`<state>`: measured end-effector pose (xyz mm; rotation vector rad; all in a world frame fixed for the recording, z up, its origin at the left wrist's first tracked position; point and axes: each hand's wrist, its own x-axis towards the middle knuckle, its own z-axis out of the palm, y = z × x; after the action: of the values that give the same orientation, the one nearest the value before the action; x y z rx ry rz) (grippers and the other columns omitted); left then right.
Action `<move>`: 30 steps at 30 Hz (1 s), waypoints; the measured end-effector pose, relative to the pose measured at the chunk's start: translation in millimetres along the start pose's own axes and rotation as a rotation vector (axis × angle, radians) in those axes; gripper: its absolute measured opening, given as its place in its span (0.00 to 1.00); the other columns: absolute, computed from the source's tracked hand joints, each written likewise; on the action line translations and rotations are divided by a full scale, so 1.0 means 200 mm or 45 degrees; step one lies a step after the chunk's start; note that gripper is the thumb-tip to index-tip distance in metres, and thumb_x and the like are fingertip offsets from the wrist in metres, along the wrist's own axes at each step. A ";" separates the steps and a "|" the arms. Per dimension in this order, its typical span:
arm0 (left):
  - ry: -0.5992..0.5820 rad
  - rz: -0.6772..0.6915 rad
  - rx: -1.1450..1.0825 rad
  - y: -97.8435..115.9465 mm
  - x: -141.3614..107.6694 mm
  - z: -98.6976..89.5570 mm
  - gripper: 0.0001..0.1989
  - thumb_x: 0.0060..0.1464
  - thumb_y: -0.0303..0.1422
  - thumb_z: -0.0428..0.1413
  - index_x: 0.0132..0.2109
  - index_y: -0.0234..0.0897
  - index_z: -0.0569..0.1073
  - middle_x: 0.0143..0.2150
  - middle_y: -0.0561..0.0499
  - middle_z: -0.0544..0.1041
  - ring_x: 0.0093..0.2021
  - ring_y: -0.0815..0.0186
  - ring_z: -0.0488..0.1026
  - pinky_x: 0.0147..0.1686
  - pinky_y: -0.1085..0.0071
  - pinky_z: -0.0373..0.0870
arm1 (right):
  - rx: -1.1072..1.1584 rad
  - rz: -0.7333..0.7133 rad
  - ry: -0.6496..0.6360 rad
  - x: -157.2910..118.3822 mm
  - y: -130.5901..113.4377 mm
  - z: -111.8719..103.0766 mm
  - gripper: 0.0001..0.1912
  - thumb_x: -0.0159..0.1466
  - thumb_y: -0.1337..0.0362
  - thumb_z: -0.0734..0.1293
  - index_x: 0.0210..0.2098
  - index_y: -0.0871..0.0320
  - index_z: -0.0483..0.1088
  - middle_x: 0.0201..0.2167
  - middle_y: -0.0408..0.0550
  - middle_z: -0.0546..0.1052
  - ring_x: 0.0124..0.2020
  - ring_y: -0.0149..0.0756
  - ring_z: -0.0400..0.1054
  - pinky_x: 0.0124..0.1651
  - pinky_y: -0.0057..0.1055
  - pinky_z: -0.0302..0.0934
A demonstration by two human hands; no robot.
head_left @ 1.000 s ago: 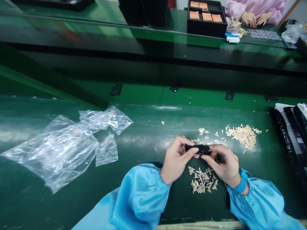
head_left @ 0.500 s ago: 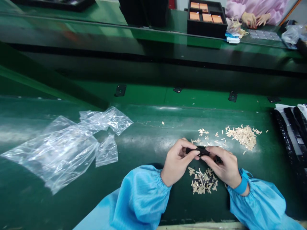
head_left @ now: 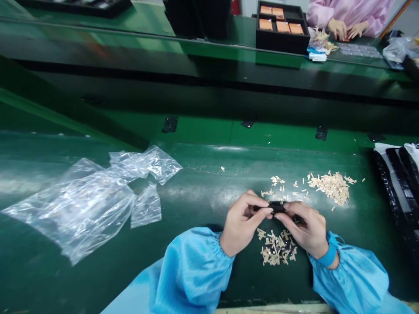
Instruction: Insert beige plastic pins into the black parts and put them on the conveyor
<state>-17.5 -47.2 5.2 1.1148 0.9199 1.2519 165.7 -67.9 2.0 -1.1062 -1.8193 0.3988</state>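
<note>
Between my two hands is a small black part (head_left: pixel 276 207), held level just above the green work surface; its exact kind is too small to tell. My left hand (head_left: pixel 244 222) pinches its left end with thumb and forefinger. On its right end, my right hand (head_left: pixel 306 226) grips in the same way, a blue band around the wrist. Fingers cover much of the part. Just below the hands lies a pile of small tan strips (head_left: pixel 278 248) mixed with dark bits. A larger heap of tan pieces (head_left: pixel 332 186) sits beyond my right hand, with loose ones scattered beside it.
Clear plastic bags (head_left: pixel 88 200) lie at the left. Black trays (head_left: pixel 397 179) are stacked at the right edge. Several flat black parts (head_left: pixel 170 124) rest on the green belt ahead. Across it stand a black box (head_left: pixel 283 41) with orange items and a co-worker in pink sleeves (head_left: pixel 352 13).
My hands stay almost in place, still pinching the black part. The flat black parts on the belt have shifted slightly to the right. The co-worker's hands have moved a little.
</note>
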 end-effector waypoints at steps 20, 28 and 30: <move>0.160 -0.697 -0.273 0.00 0.06 0.01 0.24 0.44 0.43 0.72 0.38 0.34 0.70 0.33 0.54 0.75 0.31 0.73 0.74 0.26 0.81 0.76 | 0.133 0.211 -0.205 0.01 0.02 0.00 0.27 0.68 0.65 0.70 0.66 0.51 0.66 0.31 0.45 0.77 0.25 0.33 0.68 0.28 0.30 0.69; 0.171 -0.653 -0.238 -0.01 0.05 0.01 0.24 0.45 0.44 0.71 0.39 0.34 0.69 0.34 0.54 0.74 0.31 0.73 0.74 0.27 0.79 0.77 | 0.028 0.159 -0.043 -0.01 0.00 0.02 0.24 0.66 0.71 0.71 0.60 0.51 0.71 0.32 0.44 0.80 0.25 0.31 0.71 0.32 0.29 0.71; 0.156 -0.643 -0.216 -0.02 0.06 0.01 0.23 0.46 0.43 0.70 0.39 0.34 0.69 0.34 0.55 0.73 0.31 0.72 0.74 0.27 0.79 0.77 | 0.082 0.273 -0.082 -0.01 0.00 0.02 0.27 0.66 0.68 0.71 0.63 0.53 0.66 0.33 0.44 0.80 0.23 0.29 0.68 0.30 0.28 0.70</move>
<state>-13.7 -36.2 2.7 0.6222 1.0833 0.9629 163.8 -69.3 -1.5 -1.2608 -1.7361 0.6216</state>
